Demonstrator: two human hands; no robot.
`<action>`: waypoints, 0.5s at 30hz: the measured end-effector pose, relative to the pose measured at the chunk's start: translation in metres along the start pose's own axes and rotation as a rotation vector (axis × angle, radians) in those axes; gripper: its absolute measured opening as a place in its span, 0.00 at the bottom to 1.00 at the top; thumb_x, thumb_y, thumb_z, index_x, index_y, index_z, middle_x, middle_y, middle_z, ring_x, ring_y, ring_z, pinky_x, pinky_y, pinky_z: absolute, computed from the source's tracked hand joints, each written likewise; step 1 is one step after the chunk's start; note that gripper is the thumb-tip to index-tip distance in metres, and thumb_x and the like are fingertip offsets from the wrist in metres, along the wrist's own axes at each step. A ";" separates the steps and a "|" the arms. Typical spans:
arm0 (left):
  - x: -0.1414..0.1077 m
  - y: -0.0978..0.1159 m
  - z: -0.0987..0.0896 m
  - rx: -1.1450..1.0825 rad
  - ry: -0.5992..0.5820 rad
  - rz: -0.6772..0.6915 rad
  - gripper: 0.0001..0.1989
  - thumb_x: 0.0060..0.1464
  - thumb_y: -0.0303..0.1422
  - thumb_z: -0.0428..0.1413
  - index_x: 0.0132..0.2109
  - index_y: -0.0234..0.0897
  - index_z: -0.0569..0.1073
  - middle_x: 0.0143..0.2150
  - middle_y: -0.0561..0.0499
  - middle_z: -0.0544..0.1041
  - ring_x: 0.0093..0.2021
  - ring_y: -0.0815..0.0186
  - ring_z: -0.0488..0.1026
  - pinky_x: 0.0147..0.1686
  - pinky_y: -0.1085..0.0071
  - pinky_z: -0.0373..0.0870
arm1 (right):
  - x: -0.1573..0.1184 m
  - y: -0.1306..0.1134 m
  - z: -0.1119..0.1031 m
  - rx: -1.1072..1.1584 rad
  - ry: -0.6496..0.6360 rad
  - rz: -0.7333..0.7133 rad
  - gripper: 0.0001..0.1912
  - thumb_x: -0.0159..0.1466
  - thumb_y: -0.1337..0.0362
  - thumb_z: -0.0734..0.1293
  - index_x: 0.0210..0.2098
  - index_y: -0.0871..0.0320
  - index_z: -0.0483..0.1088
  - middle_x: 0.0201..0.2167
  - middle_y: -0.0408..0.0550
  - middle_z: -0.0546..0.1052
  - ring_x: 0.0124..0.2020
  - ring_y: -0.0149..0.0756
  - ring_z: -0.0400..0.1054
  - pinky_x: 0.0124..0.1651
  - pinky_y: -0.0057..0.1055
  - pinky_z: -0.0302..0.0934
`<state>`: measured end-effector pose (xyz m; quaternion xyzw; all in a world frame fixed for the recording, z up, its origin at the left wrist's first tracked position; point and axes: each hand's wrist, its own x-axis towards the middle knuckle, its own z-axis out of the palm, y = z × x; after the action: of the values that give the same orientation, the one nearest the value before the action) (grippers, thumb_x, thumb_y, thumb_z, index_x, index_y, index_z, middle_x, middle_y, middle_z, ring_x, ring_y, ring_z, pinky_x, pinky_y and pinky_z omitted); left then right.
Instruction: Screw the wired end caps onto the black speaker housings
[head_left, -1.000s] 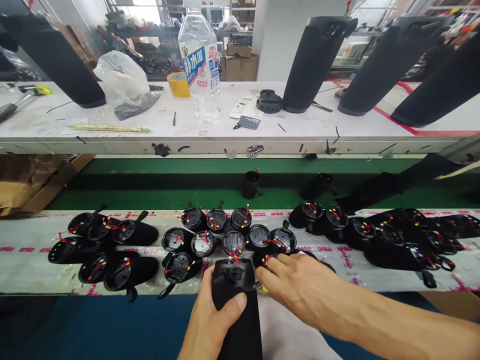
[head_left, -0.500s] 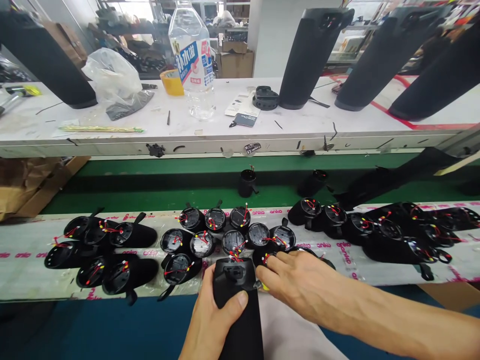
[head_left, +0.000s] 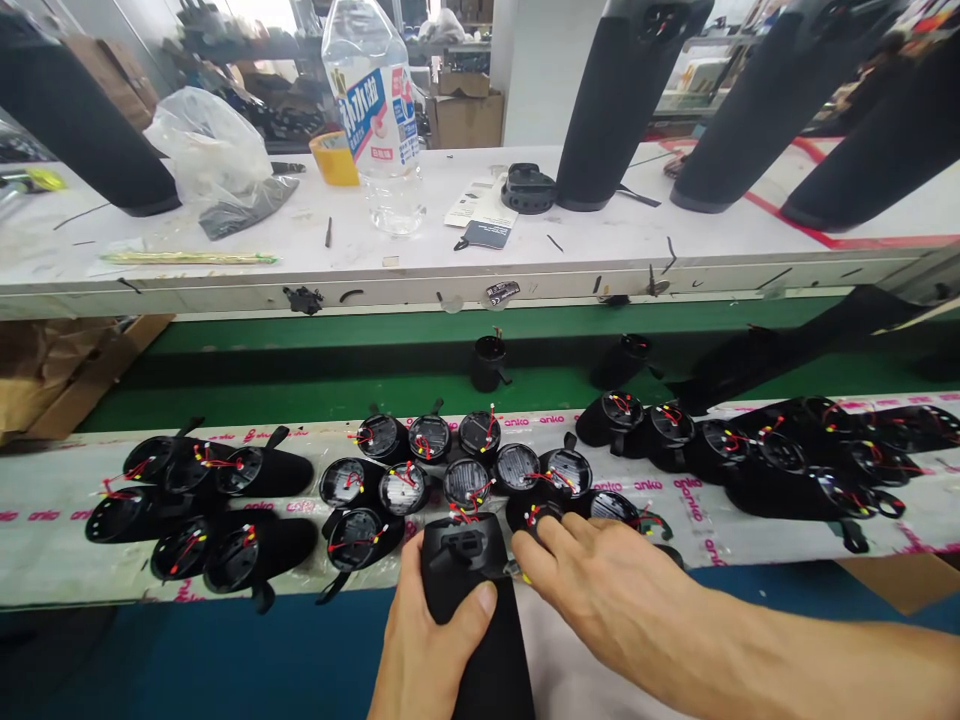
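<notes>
Black cylinder [head_left: 499, 660], held out over the lap [head_left: 566, 650] just in front of the bench [head_left: 45, 565], and it has just shifted: the lower end has swung slightly to the right, so the whole body leans a little more than half a second ago. On its near face sits the left hand [head_left: 431, 645], thumb pressed across the front and fingers wrapped round the left side, a firm clasp that hasn't let go. Meanwhile the right hand [head_left: 592, 565] has dropped a touch, fingers curled together, apparently pinching a small metal-and-yellow piece [head_left: 517, 570] right by the cylinder's upper right edge; the fingertips are partly hidden, so I can't tell exactly what that is, or whether it touches. With the hand lower, more of a wired cup [head_left: 611, 505] comes into view beyond the wrist, near the front edge of the bench. Other wired cups [head_left: 466, 484] crowd the middle of the bench, just past the cylinder's top. A small change, then, and my read is that it's a mere adjustment of angle, the work staying at that same upper right edge.
</notes>
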<state>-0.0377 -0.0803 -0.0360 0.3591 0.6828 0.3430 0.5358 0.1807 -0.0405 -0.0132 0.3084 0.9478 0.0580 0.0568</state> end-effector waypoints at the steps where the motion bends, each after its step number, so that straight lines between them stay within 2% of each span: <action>1: -0.001 0.001 0.001 0.012 0.012 -0.005 0.40 0.52 0.53 0.65 0.66 0.37 0.69 0.62 0.36 0.83 0.67 0.37 0.74 0.69 0.43 0.60 | 0.000 -0.001 0.000 -0.012 -0.011 -0.002 0.25 0.51 0.77 0.69 0.48 0.58 0.71 0.38 0.51 0.71 0.35 0.46 0.65 0.30 0.42 0.50; 4: -0.004 0.006 0.002 0.056 0.042 -0.026 0.41 0.51 0.53 0.65 0.67 0.37 0.68 0.60 0.36 0.84 0.66 0.36 0.75 0.67 0.43 0.62 | 0.001 -0.003 -0.003 -0.026 -0.028 -0.045 0.23 0.51 0.75 0.70 0.47 0.58 0.73 0.37 0.52 0.71 0.35 0.46 0.65 0.29 0.43 0.48; 7: -0.006 0.009 0.004 0.089 0.072 -0.033 0.41 0.51 0.52 0.64 0.66 0.38 0.69 0.59 0.38 0.85 0.65 0.37 0.77 0.63 0.46 0.67 | 0.003 -0.002 -0.006 -0.024 -0.036 -0.075 0.21 0.52 0.73 0.71 0.45 0.56 0.73 0.37 0.53 0.71 0.34 0.46 0.65 0.28 0.44 0.46; 11: -0.003 0.006 0.004 0.104 0.067 -0.036 0.40 0.50 0.53 0.64 0.65 0.38 0.69 0.57 0.39 0.86 0.63 0.38 0.79 0.60 0.49 0.69 | 0.010 0.007 -0.009 0.034 -0.048 -0.081 0.18 0.54 0.73 0.72 0.43 0.55 0.71 0.34 0.50 0.71 0.32 0.45 0.66 0.26 0.43 0.43; 15: 0.001 -0.001 0.003 -0.002 0.019 -0.044 0.40 0.52 0.55 0.63 0.66 0.39 0.68 0.62 0.39 0.83 0.68 0.40 0.74 0.66 0.48 0.64 | 0.018 0.021 -0.010 0.252 0.038 -0.119 0.07 0.69 0.72 0.68 0.43 0.55 0.67 0.32 0.43 0.73 0.29 0.39 0.66 0.26 0.40 0.45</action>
<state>-0.0349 -0.0796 -0.0380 0.3400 0.6953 0.3353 0.5371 0.1769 -0.0143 -0.0015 0.2550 0.9651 -0.0593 0.0030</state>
